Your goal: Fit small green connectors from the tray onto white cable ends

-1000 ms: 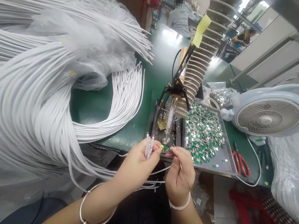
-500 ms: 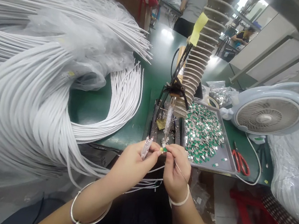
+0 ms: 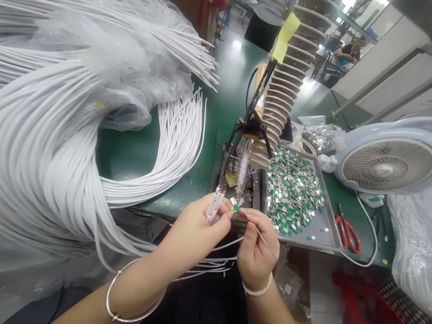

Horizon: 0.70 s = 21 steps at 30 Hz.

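My left hand (image 3: 193, 234) pinches a small green circuit board (image 3: 235, 208) with a metal end between thumb and fingertips. Several white cables (image 3: 214, 207) with stripped reddish wire tips stand up out of the same hand. Close on the right, my right hand (image 3: 258, 251) is closed on a thin solder wire (image 3: 266, 241), whose end points toward the board. Just above the board is the tip of an upright soldering iron (image 3: 244, 174), held in a dark stand. Whether the tip touches the board I cannot tell.
A grey tray (image 3: 330, 237) of green-and-silver boards sits right of the iron, with red-handled pliers (image 3: 348, 235) and a fan (image 3: 388, 165) beyond. A ribbed duct (image 3: 283, 96) hangs behind the iron. Big white cable bundles (image 3: 41, 148) cover the left. People are in the background.
My right fingers have drawn slightly back from the board, toward me and to the right. The board has risen a little and shows more of its green face.
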Available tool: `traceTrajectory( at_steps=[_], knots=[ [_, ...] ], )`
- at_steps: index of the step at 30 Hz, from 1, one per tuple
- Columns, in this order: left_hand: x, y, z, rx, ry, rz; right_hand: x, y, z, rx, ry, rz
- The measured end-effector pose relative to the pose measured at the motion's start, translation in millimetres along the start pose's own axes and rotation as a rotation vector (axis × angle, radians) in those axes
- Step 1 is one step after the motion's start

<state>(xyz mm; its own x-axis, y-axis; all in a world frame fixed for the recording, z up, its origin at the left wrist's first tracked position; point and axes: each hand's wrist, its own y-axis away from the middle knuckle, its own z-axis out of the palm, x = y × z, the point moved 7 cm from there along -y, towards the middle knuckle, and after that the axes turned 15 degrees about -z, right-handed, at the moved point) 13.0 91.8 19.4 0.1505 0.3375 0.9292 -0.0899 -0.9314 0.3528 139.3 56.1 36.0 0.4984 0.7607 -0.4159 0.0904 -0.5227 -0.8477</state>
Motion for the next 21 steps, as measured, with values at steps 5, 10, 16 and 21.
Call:
traceTrajectory(
  at_steps=[5,10,16,21],
  knots=[
    [3.6,-1.7,-0.6,0.006,-0.039,-0.014,-2.4,-5.5,0.4,-0.012,-0.010,-0.032],
    [8.1,-2.4,-1.6,0.010,-0.052,-0.009,-3.1,-8.9,2.5,0.000,-0.013,-0.050],
    [9.7,-2.3,-3.7,0.014,-0.061,-0.004,-4.5,-11.7,3.4,0.003,0.016,-0.060],
    [9.9,-1.2,-4.3,0.020,-0.066,-0.007,-5.0,-13.1,3.6,-0.005,0.018,-0.059]
  ],
)
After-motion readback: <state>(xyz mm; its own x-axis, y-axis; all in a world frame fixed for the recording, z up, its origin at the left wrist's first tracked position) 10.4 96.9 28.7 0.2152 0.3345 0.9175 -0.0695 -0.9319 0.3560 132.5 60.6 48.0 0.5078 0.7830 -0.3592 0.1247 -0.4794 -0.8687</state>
